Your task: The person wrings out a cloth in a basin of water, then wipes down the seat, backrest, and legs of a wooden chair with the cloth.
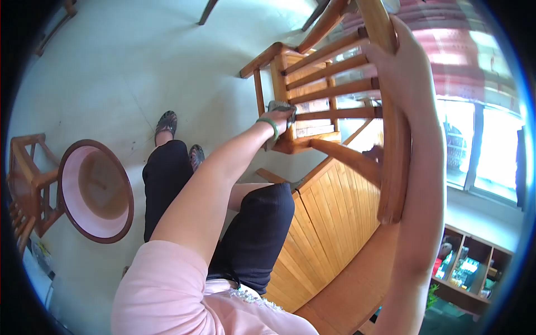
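A wooden chair [335,89] with a slatted back is tilted in front of me, its seat facing partly away. My left hand [282,118], with a green bangle at the wrist, holds a dark grey cloth [272,134] against the lower end of the back slats, near the seat. High on the right, my right hand [397,64] is wrapped round the top rail of the chair [395,162], its fingers by the slat ends.
A pink basin [103,187] of brownish water rests on a wooden stool or chair [28,178] at the left. A slatted wooden surface [329,218] lies below the chair. Shelves [469,268] with small items stand at the right, under a window [480,151].
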A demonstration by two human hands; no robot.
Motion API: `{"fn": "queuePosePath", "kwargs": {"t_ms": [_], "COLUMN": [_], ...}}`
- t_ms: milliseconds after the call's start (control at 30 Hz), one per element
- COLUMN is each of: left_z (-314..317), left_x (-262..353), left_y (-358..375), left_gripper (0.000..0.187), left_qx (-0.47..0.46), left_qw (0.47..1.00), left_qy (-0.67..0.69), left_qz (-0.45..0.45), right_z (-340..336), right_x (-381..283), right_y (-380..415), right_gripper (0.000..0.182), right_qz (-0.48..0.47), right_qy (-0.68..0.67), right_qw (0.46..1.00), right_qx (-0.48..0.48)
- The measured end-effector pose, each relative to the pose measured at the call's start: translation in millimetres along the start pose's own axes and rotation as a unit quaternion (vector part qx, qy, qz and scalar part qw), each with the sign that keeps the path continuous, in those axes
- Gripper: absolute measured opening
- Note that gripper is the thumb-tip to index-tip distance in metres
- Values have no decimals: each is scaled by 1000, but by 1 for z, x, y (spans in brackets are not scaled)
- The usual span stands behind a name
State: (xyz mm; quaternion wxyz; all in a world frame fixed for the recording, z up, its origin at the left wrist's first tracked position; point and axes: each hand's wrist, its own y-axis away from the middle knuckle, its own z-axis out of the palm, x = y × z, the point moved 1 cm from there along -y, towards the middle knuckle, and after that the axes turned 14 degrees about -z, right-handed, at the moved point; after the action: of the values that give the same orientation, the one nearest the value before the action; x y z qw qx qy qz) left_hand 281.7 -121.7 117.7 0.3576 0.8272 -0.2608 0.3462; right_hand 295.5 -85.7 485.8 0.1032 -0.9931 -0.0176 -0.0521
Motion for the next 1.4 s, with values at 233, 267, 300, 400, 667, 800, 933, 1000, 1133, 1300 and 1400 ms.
{"fn": "queuePosePath", "kwargs": {"t_ms": [233,267,300,400,667,800,933,1000,1133,1300,1400], "left_z": [-23,-24,-27,-40,-50,-12,-19,-4,-38,-49,-26], "left_x": [-38,-40,-43,-52,-40,-45,-49,-63,-42,-27,-31], "left_y": [59,59,62,54,-1,-9,21,18,4,-4,7], "left_gripper": [30,26,26,23,41,39,45,46,36,37,45], "left_qx": [-31,-48,-47,118,13,-102,-109,-137,-41,-35,-67], "left_qw": [994,973,972,992,998,892,922,905,985,998,920], "left_qy": [-93,143,145,1,55,438,367,394,163,52,387], "left_qz": [-46,-176,-177,-48,-9,45,-53,-87,-34,-12,-4], "right_z": [-12,-11,-11,-13,-23,-56,-55,-47,-56,-56,-42], "right_x": [-49,-46,-48,-51,-94,-85,-94,-93,-76,-88,-91], "right_y": [38,38,38,32,31,25,27,30,22,22,28], "right_gripper": [57,58,58,54,46,44,45,45,45,46,47], "right_qz": [-37,-41,-42,-33,19,68,55,63,24,152,38], "right_qy": [-164,-184,-184,-160,-96,-256,-199,-144,-167,-260,-114], "right_qw": [985,981,981,986,995,963,977,986,983,949,992], "right_qx": [33,40,39,11,21,-48,-54,-54,-77,-97,-34]}}
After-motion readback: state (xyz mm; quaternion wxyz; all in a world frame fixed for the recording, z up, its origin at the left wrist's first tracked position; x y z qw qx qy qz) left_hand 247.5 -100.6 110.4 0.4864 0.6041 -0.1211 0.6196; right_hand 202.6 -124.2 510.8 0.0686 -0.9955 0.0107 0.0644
